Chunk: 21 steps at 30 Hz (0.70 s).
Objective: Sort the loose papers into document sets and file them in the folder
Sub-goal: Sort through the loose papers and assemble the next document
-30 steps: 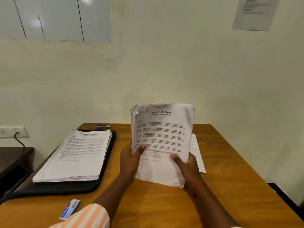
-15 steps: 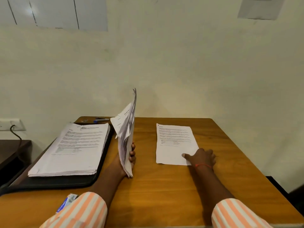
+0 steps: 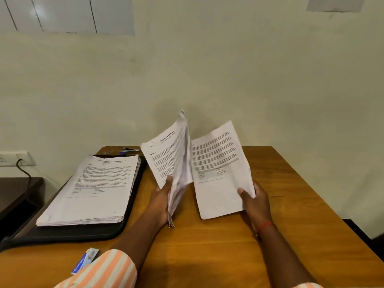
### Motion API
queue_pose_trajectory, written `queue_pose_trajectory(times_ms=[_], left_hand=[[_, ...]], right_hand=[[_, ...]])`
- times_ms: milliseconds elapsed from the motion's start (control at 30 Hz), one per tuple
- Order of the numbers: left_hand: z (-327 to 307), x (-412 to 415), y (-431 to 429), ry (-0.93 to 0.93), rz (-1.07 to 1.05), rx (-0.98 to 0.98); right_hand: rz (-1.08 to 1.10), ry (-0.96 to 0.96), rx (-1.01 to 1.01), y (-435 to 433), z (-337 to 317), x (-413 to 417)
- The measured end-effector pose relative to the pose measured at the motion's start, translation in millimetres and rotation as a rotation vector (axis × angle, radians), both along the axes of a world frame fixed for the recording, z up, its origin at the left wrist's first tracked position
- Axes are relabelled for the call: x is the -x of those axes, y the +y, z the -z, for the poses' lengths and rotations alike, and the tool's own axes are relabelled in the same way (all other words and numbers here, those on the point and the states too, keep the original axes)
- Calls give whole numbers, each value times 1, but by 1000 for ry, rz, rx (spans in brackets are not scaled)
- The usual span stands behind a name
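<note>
above the middle of the wooden table, both hands up off the surface, each with paper.

left hand: fingers curled round the lower edge of a thick bundle of loose papers, thumb pressed on the front page. bundle stands nearly upright, fanned a little at the top, printed face turned to the left; its bottom corner hangs just above the wood.

right hand: pinches a single printed sheet at its lower right corner, thumb on the front, fingers behind. sheet tilted, leaning back to the right, just beside the bundle; their upper inner edges look to meet, cannot tell if they touch. red thread on that wrist.

black folder: lies open and flat at the table's left side, well clear of both hands. a stack of printed pages rests squared on it.

blue stapler at the far edge, behind the folder. small blue-and-white packet near the front edge, beside the striped sleeve. wall socket with a dark cable at far left.
</note>
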<state>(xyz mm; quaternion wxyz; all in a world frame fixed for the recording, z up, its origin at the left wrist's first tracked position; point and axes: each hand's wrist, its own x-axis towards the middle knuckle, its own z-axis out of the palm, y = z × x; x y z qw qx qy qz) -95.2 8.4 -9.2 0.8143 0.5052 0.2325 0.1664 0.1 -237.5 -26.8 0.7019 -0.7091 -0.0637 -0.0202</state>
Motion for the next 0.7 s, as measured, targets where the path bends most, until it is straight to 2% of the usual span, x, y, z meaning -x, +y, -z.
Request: queue_pose_trajectory(times_ms=[100,200,367,467,533,633,700], left_hand=[[-3,-5,-10,-28,-59,-26],[-2,-8,-18,-46,12,-49],[-8,-15,-37,-45,33,-198],[-7,-18,-41,-66,52,-248],[-8,-19,-39,-93,86,-295],[-13,-13,-33,-139,99,-353],[-17,-8,-28,-170,85,-389]], right_hand=[[-74,-18,-50,-1,4,6],[-163,-13,-119,-3,3,11],[-257,21,-255,-6,-2,18],[-268,64,-257,-6,-4,20],[-251,111,-299,-7,-1,21],[-282,325,-477,-15,-4,19],[-368,362,-473,-20,-12,17]])
